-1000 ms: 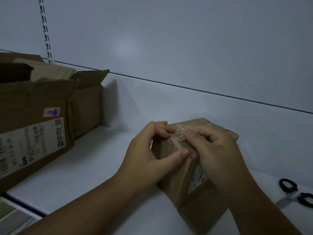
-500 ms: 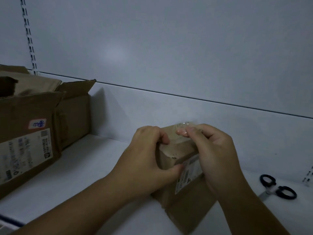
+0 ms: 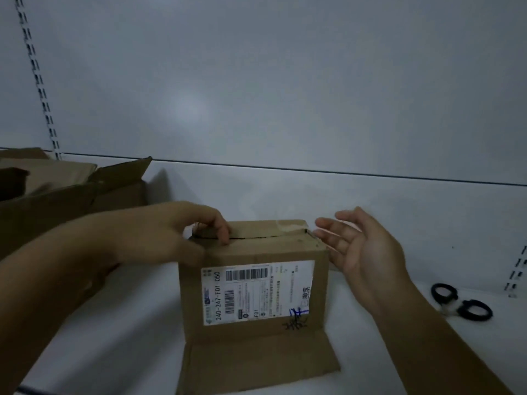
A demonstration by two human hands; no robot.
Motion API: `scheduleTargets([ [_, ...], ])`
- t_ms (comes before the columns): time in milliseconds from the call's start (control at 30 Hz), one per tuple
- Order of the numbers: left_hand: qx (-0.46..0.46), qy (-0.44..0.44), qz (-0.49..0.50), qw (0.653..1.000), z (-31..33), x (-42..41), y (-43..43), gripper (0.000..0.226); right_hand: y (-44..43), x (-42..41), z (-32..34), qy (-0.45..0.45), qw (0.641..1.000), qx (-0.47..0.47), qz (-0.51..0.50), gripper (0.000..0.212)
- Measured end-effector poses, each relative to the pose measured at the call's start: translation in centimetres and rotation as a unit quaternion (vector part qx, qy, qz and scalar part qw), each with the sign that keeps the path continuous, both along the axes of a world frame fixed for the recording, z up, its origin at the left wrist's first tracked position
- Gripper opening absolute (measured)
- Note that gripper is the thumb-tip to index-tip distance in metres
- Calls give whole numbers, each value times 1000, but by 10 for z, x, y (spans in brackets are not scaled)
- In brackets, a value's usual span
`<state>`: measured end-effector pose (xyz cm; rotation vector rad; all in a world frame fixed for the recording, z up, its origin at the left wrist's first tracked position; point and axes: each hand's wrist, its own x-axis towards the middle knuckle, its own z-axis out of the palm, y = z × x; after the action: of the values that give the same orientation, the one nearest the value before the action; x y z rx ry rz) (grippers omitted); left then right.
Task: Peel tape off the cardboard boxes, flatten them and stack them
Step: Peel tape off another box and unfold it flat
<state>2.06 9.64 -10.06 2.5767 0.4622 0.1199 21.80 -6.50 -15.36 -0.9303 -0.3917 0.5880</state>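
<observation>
A small cardboard box [image 3: 253,334] stands on the white shelf, its face with a white shipping label [image 3: 256,292] turned toward me and one bottom flap lying flat in front. My left hand [image 3: 182,235] grips the box's top left corner, fingers curled over the top flaps along the seam. A bit of clear tape [image 3: 288,227] shows at the top right end of the seam. My right hand [image 3: 359,246] hovers just right of the box's upper right corner, fingers spread, holding nothing.
Larger open cardboard boxes [image 3: 57,195] stand at the left against the back wall. Black-handled scissors [image 3: 462,303] lie on the white shelf [image 3: 128,323] at the right. A slotted rail runs up the wall at the far left.
The box has been turned so its labelled side faces me. My right hand let go of the tape at the top and opened beside the box. My left hand moved to the top left corner.
</observation>
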Motion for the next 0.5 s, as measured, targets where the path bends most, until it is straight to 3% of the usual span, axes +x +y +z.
scheduleTargets([
  [100, 23, -106, 63, 992, 16, 25, -23, 9, 2, -4, 1, 0, 999, 25, 44, 30],
  [167, 69, -150, 96, 982, 12, 49, -39, 17, -4, -1, 5, 5, 997, 53, 53, 33],
  [300, 115, -68, 69, 989, -13, 85, -49, 45, -20, 9, 12, 51, 984, 139, 96, 41],
  [400, 99, 15, 50, 994, -16, 86, -42, 47, -28, 17, 16, 70, 971, 197, 117, 40],
  [500, 87, 37, 28, 995, -15, 74, -33, 44, -31, 23, 17, 81, 964, 222, 123, 33],
])
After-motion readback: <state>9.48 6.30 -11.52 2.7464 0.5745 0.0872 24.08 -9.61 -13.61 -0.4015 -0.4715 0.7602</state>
